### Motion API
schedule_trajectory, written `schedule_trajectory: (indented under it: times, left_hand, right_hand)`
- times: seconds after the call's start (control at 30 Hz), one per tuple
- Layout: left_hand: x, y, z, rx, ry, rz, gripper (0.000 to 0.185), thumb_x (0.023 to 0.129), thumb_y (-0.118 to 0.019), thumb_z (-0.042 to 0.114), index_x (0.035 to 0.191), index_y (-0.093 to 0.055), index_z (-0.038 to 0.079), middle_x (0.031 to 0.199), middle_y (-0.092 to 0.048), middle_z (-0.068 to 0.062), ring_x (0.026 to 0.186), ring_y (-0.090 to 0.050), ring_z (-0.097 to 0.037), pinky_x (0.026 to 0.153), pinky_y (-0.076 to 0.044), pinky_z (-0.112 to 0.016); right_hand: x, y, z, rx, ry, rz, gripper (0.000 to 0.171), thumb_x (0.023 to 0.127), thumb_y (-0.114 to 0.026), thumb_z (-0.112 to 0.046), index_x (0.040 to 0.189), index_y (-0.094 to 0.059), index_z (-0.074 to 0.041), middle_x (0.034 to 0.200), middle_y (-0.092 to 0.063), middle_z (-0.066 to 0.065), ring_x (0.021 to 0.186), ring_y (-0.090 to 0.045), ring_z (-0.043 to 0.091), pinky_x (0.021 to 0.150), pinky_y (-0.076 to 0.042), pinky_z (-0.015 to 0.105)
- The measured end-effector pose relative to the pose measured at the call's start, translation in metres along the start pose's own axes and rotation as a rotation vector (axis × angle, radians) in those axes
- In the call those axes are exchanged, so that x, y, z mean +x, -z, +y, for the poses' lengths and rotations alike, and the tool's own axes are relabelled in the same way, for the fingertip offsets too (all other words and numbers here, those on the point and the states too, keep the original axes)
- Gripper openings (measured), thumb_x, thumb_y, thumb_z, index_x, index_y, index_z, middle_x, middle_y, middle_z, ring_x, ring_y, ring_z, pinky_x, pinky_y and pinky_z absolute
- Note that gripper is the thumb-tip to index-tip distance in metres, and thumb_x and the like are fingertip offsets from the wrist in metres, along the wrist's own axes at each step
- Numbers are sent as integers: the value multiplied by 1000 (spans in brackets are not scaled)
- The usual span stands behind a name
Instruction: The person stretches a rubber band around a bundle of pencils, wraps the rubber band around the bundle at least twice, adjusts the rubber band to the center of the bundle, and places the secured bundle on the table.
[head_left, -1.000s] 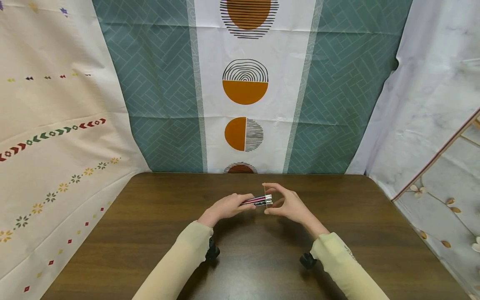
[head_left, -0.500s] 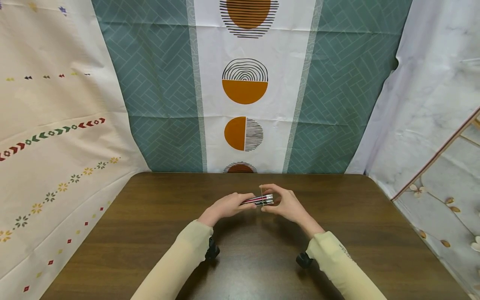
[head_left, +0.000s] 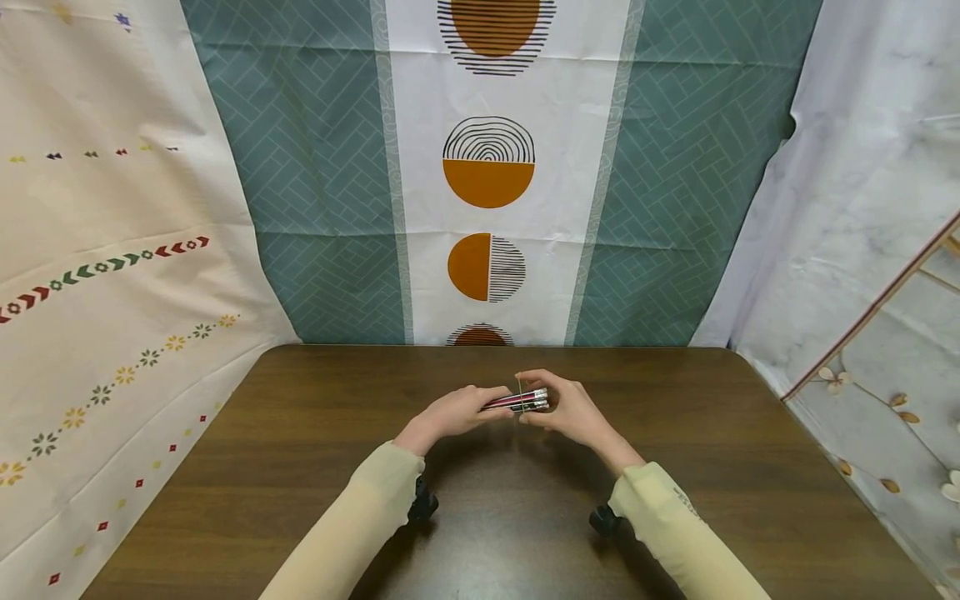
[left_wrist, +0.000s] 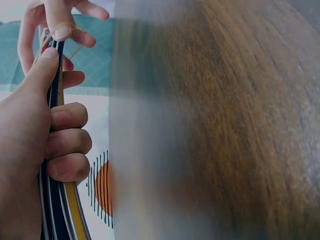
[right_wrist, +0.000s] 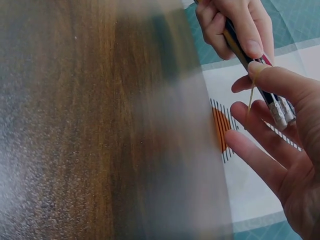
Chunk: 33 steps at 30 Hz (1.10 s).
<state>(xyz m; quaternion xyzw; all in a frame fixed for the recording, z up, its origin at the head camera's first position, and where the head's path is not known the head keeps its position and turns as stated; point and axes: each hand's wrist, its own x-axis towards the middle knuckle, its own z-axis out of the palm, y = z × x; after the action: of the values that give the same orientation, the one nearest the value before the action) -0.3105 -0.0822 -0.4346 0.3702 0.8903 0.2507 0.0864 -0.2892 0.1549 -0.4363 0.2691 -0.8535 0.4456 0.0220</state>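
We find the left hand (head_left: pixel 457 412) clamped on a bundle of pencils (head_left: pixel 534 402), its fingers curled round the shafts and its thumb laid along them. The bundle is held above the counter (head_left: pixel 517 517), between the two hands, with the eraser ends (right_wrist: pixel 278 119) directed toward the right palm. On the right hand (head_left: pixel 566 408), we note thumb and fingers set apart, with a thin rubber band (right_wrist: pixel 250 100) stretched between them. The band crosses the bundle near the eraser ends; we cannot tell whether it touches the shafts. Behind the counter, we see a green-and-white patterned cloth (head_left: pixel 333 167).
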Motion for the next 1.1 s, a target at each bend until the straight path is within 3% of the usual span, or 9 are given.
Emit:
schedule_trajectory:
  times: [0.2, 0.43, 0.77, 0.9, 1.1]
  left_hand:
    - [-2, 0, 1, 9, -20, 9, 29, 101, -49, 47, 114, -60, 24, 93, -70, -8, 65, -48, -3, 63, -40, -21]
    - [-2, 0, 3, -3, -34, 13, 29, 101, -48, 47, 114, -59, 24, 92, -69, -8, 67, -49, -3, 64, -41, -21]
    - [-1, 0, 16, -18, -73, 25, 31, 101, -47, 48, 118, -59, 26, 97, -70, -2, 75, -54, -4, 72, -45, -23]
    - [-1, 1, 19, -71, -45, 47, 29, 101, -50, 46, 120, -59, 26, 100, -70, -6, 78, -56, -9, 73, -45, -25]
    - [3, 4, 22, -170, -31, 65, 31, 100, -52, 44, 124, -57, 24, 106, -68, -15, 82, -57, -18, 73, -43, -27]
  right_hand:
    - [-1, -1, -4, 11, -14, -2, 62, 79, -84, -18, 134, -57, -20, 110, -69, 12, 63, -62, 12, 50, -53, 31]
    - [0, -2, 6, 18, -32, -2, 54, 79, -84, -22, 127, -59, -23, 102, -70, 10, 62, -63, 14, 50, -53, 32]
    - [-8, 2, 30, 194, -128, -41, 28, 87, -76, -16, 113, -68, -8, 98, -74, 16, 77, -72, 16, 63, -59, 37]
    - [-11, 5, 33, 193, -110, -44, 24, 94, -68, -16, 113, -70, -2, 98, -75, 18, 81, -74, 19, 64, -59, 35]
    - [-11, 10, 32, 186, -132, -59, 25, 94, -69, -20, 107, -73, 0, 97, -76, 20, 84, -75, 26, 64, -59, 35]
